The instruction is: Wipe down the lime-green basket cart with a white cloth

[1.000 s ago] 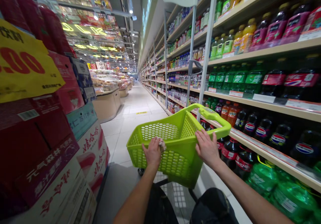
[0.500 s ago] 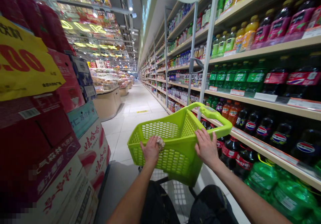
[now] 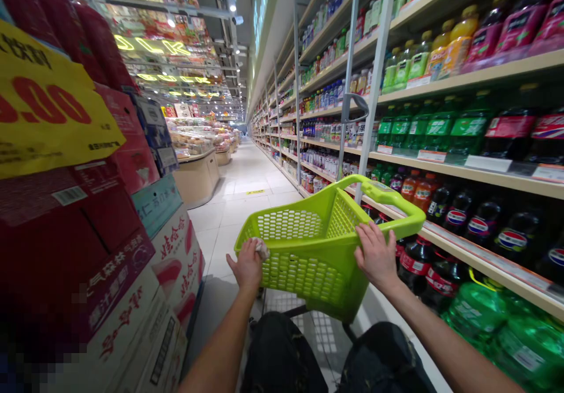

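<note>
A lime-green shopping cart [image 3: 326, 264] stands on the tiled floor [image 3: 242, 210] between stacked drink cartons [image 3: 176, 252] and bottle-filled shelves [image 3: 467, 174]. The left hand [image 3: 247, 268] pinches a crumpled whitish wipe [image 3: 262, 248] against the rim's far-left end; the right hand [image 3: 376, 253] holds the same rim near the handle [image 3: 403, 222], fingers bent over it, thumb apart.

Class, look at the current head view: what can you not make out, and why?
In the head view:
- Floor of the green cart: largely hidden by its near wall.
- Whole shape of the pale wad: partly covered by the left hand.
- Full price on the yellow sign: cut off by the left edge.
- Labels along the far shelves: too small.
</note>
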A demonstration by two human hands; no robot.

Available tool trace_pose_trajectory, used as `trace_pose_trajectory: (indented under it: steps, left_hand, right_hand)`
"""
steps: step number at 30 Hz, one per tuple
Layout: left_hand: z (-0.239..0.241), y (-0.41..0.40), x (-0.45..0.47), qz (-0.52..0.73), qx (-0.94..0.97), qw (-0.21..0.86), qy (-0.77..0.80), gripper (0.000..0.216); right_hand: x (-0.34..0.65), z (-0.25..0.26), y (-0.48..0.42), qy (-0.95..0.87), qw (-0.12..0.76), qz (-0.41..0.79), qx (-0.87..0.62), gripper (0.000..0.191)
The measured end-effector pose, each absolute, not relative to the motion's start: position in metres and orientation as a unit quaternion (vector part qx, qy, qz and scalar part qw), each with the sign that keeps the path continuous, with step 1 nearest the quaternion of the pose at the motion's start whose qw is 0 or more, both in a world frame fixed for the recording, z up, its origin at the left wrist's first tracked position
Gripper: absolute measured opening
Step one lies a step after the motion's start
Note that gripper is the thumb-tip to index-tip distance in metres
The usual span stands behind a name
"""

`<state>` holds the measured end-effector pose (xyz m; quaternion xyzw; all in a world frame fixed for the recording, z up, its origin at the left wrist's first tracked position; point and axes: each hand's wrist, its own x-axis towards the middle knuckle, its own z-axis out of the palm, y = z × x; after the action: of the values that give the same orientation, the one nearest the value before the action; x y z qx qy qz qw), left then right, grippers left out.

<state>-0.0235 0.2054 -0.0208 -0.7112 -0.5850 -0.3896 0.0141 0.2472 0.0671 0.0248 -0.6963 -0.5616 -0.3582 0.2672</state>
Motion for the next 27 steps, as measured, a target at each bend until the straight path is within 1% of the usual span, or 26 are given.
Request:
trace_pose_trajectory:
  steps: [6, 8, 11, 13, 20, 22, 27]
  left_hand:
    - [-0.02, 0.196, 0.01, -0.372, -0.789, 0.007, -0.489, 0.039]
    - [-0.021, 0.201, -0.002, -0.381, -0.771, 0.012, -0.51, 0.038]
    - [-0.027, 0.212, -0.03, -0.406, -0.703, 0.021, -0.584, 0.037]
    - [-0.027, 0.213, -0.034, -0.41, -0.689, 0.025, -0.598, 0.037]
    - [-0.009, 0.186, 0.032, -0.344, -0.822, 0.021, -0.452, 0.04]
    - [-0.009, 0.19, 0.024, -0.345, -0.815, 0.021, -0.465, 0.039]
    - [-0.016, 0.203, -0.009, -0.375, -0.736, 0.025, -0.563, 0.036]
  right_hand:
    - [0.251, 0.025, 0.067, -0.564, 0.241, -0.382, -0.691, 0.048]
    - [0.252, 0.026, 0.066, -0.57, 0.238, -0.38, -0.689, 0.048]
    - [0.251, 0.026, 0.066, -0.567, 0.247, -0.373, -0.692, 0.046]
    - [0.249, 0.026, 0.067, -0.562, 0.253, -0.371, -0.695, 0.046]
    - [0.25, 0.029, 0.064, -0.575, 0.243, -0.362, -0.692, 0.045]
    - [0.251, 0.03, 0.063, -0.577, 0.244, -0.357, -0.693, 0.045]
    - [0.248, 0.03, 0.064, -0.571, 0.249, -0.357, -0.696, 0.048]
